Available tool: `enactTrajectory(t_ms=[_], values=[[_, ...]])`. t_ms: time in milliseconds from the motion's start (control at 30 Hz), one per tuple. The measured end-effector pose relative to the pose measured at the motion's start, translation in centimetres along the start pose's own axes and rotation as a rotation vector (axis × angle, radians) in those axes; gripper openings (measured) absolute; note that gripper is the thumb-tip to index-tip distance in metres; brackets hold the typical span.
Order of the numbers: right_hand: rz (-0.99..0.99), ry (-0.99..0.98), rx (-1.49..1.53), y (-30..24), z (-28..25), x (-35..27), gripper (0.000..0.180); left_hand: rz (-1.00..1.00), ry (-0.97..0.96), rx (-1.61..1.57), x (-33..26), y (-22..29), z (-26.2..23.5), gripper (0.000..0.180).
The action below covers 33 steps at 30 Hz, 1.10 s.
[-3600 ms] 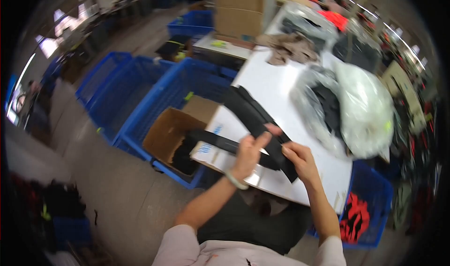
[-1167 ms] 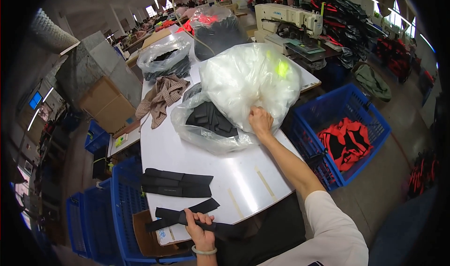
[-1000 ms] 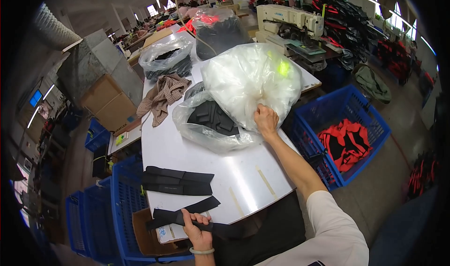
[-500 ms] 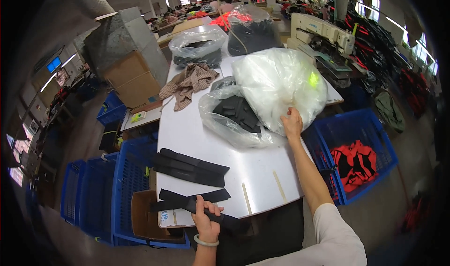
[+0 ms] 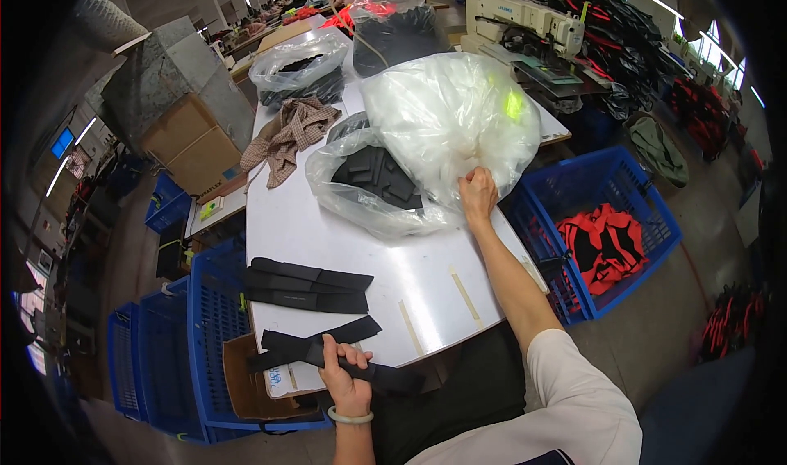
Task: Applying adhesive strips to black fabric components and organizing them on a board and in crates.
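black strip [image 5: 328,352]: middle hidden in left hand [image 5: 344,379] | right hand [image 5: 478,196]: fingertips buried in clear bag [image 5: 451,113]

Single head-worn fisheye view, looking steeply down and forward over the white table [image 5: 369,252] from its near edge. The table fills the centre at close range; beyond it the sewing machine [image 5: 525,18] bends toward the rim. Outer corners are dark, probably lens vignetting.

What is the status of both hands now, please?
Left hand grip shut on black strap. Right hand grips clear bag. Nothing blocking.
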State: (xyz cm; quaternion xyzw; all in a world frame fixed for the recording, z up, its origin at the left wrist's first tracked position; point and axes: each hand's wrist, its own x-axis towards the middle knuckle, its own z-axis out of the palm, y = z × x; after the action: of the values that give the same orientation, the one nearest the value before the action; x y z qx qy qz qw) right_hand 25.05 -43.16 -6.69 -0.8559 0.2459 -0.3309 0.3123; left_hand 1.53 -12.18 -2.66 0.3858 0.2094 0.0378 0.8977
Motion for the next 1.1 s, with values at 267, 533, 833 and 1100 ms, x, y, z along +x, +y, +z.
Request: enactTrajectory(t_ms=[267, 533, 833, 1100], values=[[0.098, 0.198, 0.166, 0.0, 1.1, -0.3, 0.020, -0.026, 0.002, -0.019, -0.4, -0.4, 0.3, 0.036], [0.088, 0.234, 0.276, 0.9, 0.7, 0.4, 0.017, -0.070, -0.026, -0.028, -0.1, -1.3, 0.8, 0.035], [0.110, 0.161, 0.360, 0.4, -0.1, -1.0, 0.018, -0.067, -0.033, -0.001, -0.8, -1.9, 1.2, 0.034], [-0.019, 0.123, 0.559, -3.8, -4.9, -3.9, 0.019, -0.072, -0.009, -0.003, -0.9, -2.1, 1.0, 0.031]])
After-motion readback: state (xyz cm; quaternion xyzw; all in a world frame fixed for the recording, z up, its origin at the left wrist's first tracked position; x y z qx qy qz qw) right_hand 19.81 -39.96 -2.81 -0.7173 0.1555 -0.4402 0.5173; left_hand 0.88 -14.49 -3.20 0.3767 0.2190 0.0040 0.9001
